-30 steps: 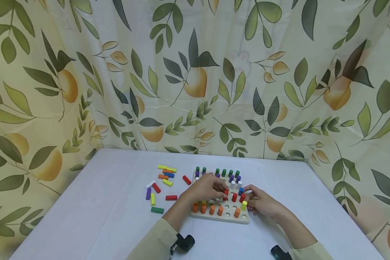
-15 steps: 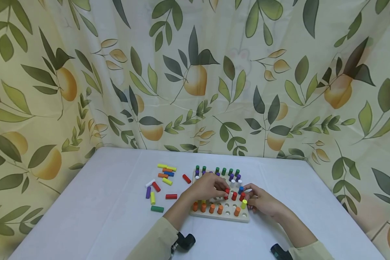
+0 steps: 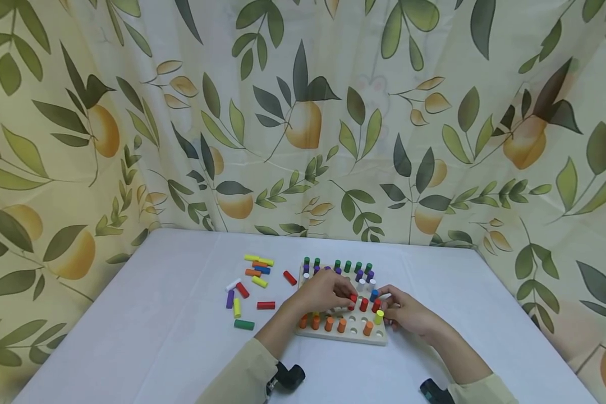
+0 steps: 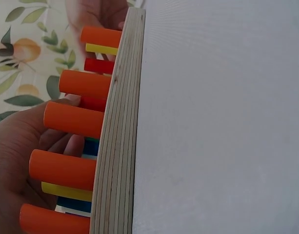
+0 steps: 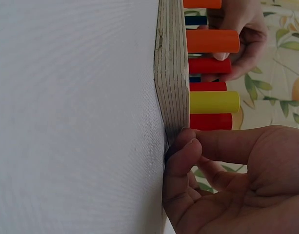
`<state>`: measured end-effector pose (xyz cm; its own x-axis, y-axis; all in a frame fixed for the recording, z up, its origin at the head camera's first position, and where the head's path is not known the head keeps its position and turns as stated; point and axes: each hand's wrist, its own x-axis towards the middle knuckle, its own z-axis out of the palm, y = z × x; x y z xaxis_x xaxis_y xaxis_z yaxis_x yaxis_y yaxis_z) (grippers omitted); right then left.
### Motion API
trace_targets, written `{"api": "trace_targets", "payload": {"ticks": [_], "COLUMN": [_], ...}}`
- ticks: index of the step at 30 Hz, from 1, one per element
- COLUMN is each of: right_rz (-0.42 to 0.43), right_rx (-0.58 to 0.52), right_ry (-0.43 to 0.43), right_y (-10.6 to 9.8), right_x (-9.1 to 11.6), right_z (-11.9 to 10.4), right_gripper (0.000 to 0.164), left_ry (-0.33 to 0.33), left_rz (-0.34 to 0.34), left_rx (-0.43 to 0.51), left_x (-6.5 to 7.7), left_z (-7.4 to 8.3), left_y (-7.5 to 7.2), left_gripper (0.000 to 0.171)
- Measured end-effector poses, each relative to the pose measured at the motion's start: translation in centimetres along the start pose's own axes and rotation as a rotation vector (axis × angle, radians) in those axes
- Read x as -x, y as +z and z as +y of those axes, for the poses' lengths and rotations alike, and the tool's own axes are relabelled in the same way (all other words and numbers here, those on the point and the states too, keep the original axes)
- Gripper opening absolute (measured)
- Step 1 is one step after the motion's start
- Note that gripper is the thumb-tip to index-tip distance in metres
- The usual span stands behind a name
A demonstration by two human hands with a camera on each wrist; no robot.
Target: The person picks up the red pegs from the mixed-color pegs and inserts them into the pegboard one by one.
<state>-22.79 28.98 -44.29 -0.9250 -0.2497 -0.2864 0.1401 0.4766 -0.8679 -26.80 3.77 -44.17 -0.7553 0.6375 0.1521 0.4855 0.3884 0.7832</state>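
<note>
A wooden pegboard lies on the table in the head view, with coloured pegs standing in rows. My left hand reaches over its middle and pinches a red peg between thumb and fingers. Whether that peg is fully seated in a hole is hidden by the fingers. My right hand holds the board's right edge, close to a blue peg and a yellow peg. In the right wrist view, the thumb and curled fingers of the right hand meet at the board's corner.
Loose pegs lie left of the board, including a green peg, a purple peg and a red peg. Orange pegs line the board's near row, green pegs the far one. A leaf-patterned curtain stands behind the table.
The red peg in my left hand has shifted very slightly right. Otherwise both hands stay in place, the right one still at the board's edge.
</note>
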Motion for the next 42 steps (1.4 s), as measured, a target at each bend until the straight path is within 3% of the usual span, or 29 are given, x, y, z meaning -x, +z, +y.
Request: {"api": "trace_targets", "payload": {"ticks": [15,30,42], "right_rz": [0.009,0.011,0.008], "right_rx": [-0.007,-0.005,-0.017], "right_ry": [0.001,0.004,0.002], "right_y": [0.01,-0.06,-0.01], "right_x": [-0.08,-0.13,0.03], "right_z": [0.05,0.19,0.07], "right_gripper": [0.041,0.041,0.04], "left_ry": [-0.012,-0.092,-0.112], "left_rz": [-0.015,-0.019,-0.031], "left_rx": [-0.03,-0.047,-0.057], "left_x": [-0.08,0.1,0.16], "left_z": [0.02,0.35,0.57], "left_y": [0.15,0.18,0.2], "left_gripper": [0.012,0.014,0.016]}}
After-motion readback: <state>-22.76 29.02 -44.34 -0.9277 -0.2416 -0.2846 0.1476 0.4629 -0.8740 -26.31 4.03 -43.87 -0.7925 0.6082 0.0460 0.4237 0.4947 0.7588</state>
